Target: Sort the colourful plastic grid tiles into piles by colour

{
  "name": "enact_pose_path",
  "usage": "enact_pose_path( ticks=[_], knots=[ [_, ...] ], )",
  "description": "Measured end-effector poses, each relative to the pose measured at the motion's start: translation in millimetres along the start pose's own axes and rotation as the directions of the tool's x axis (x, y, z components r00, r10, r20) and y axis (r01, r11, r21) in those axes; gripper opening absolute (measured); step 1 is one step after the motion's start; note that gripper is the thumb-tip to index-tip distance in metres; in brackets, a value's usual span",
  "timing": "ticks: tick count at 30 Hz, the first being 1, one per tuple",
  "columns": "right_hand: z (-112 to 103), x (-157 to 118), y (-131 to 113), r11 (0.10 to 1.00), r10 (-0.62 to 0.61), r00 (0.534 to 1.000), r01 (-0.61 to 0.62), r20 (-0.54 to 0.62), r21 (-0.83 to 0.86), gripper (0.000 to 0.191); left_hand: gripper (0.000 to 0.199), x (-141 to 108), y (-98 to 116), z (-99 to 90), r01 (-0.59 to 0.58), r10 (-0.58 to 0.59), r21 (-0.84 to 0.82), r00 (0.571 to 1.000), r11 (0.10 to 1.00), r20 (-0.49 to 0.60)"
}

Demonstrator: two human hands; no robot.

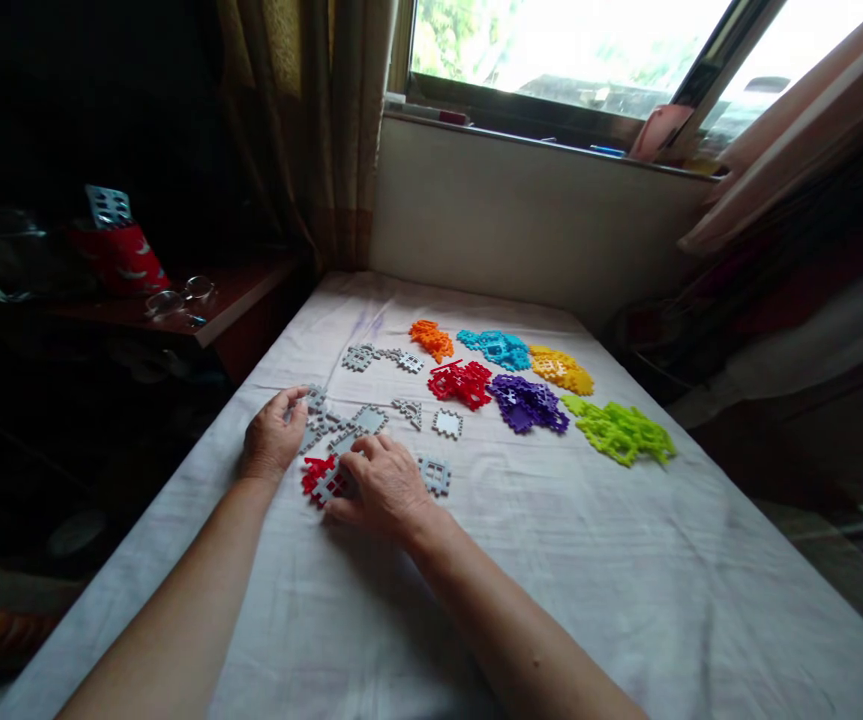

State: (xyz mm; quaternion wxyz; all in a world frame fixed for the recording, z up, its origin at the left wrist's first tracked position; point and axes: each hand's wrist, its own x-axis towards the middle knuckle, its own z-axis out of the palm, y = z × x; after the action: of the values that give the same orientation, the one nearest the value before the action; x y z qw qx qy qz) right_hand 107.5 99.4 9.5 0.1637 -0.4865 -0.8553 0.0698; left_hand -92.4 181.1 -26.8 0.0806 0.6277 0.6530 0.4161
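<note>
My left hand (273, 436) rests at the left edge of a loose group of grey notched pieces (360, 425), its curled fingers touching one. My right hand (382, 485) is over the near side of that group. Its thumb and fingers are around a grey windowed piece (327, 484), which overlaps some red pieces (311, 472). Whether the right hand grips that piece is hard to tell. Another grey windowed piece (436, 476) lies just right of the right hand, and a grey square (447, 424) lies farther back.
Piles of orange (431, 341), blue (502, 349), yellow (562, 370), red (461, 384), purple (528, 403) and green pieces (622, 432) lie on the cloth-covered surface (551, 580). Glasses (180, 298) and a red container (127, 260) stand on a side table at left.
</note>
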Motion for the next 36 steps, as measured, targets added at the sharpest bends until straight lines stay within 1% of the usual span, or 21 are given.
enact_pose_path(
  ticks=[4,6,7,8,9,12,13,16,21,23,26,29,31,32,34,36],
  knots=[
    [4.7,-11.0,4.8,0.998,0.045,0.997,-0.042,-0.07,0.045,0.019,0.029,0.5,0.7,-0.2,0.004,-0.004,-0.017,1.0,1.0,-0.002],
    [4.5,-15.1,7.7,0.996,0.073,0.996,-0.07,-0.052,0.046,0.009,0.03,0.8,1.5,0.0,0.008,-0.007,-0.019,1.0,1.0,0.01],
    [4.0,-16.6,8.0,0.996,0.082,0.996,-0.08,-0.04,0.045,0.008,0.03,0.8,2.1,0.3,0.008,-0.008,-0.019,1.0,1.0,0.016],
    [3.5,-17.9,7.3,0.995,0.089,0.995,-0.087,-0.038,0.045,0.01,0.03,0.6,2.7,0.5,0.008,-0.007,-0.018,1.0,1.0,0.023],
    [3.2,-18.7,5.5,0.995,0.093,0.995,-0.091,-0.047,0.048,0.016,0.03,0.5,3.4,0.8,0.009,-0.009,-0.016,1.0,1.0,0.027],
    [3.6,-19.4,-3.4,0.994,0.107,0.992,-0.104,-0.068,0.04,0.047,0.03,0.6,4.8,1.7,0.035,-0.035,0.001,0.999,0.999,0.028],
    [4.0,-19.3,-6.1,0.993,0.112,0.992,-0.11,-0.055,0.031,0.051,0.03,1.0,5.0,2.0,0.049,-0.049,0.006,0.998,0.999,0.025],
    [3.2,-20.0,-7.9,0.993,0.12,0.993,-0.12,-0.012,0.013,0.044,0.03,2.2,4.7,2.4,0.07,-0.07,0.001,0.997,0.998,0.026],
    [-6.2,-25.2,9.0,0.974,0.227,0.972,-0.226,-0.063,0.026,0.043,0.031,3.6,2.7,2.3,0.072,-0.072,-0.018,0.997,0.997,0.037],
    [-8.6,-27.0,14.8,0.969,0.244,0.968,-0.242,-0.057,0.04,0.035,0.031,3.8,1.9,2.3,0.076,-0.075,-0.015,0.996,0.997,0.041],
    [-5.9,-28.4,17.9,0.971,0.218,0.974,-0.21,-0.058,0.114,0.025,0.031,4.1,0.2,2.5,0.074,-0.073,-0.011,0.996,0.997,0.049],
    [2.8,-27.9,19.4,0.951,0.226,0.965,-0.189,-0.13,0.246,0.03,0.03,3.9,-1.3,2.4,0.058,-0.056,-0.023,0.997,0.998,0.048],
    [8.7,-26.7,22.3,0.909,0.287,0.941,-0.207,-0.18,0.363,0.031,0.03,3.5,-0.6,1.7,0.025,-0.024,-0.031,0.999,0.999,0.037],
    [10.8,-25.8,24.4,0.876,0.327,0.926,-0.222,-0.189,0.428,0.03,0.03,3.2,0.7,1.2,-0.015,0.016,-0.038,0.999,0.999,0.032],
    [12.7,-24.0,29.2,0.798,0.399,0.9,-0.247,-0.175,0.55,0.028,0.032,2.3,5.4,0.4,-0.148,0.151,-0.068,0.988,0.987,0.035],
    [11.1,-22.5,34.0,0.746,0.437,0.886,-0.259,-0.156,0.614,0.028,0.036,0.9,11.2,0.6,-0.309,0.319,-0.122,0.945,0.943,0.076]
  ],
)
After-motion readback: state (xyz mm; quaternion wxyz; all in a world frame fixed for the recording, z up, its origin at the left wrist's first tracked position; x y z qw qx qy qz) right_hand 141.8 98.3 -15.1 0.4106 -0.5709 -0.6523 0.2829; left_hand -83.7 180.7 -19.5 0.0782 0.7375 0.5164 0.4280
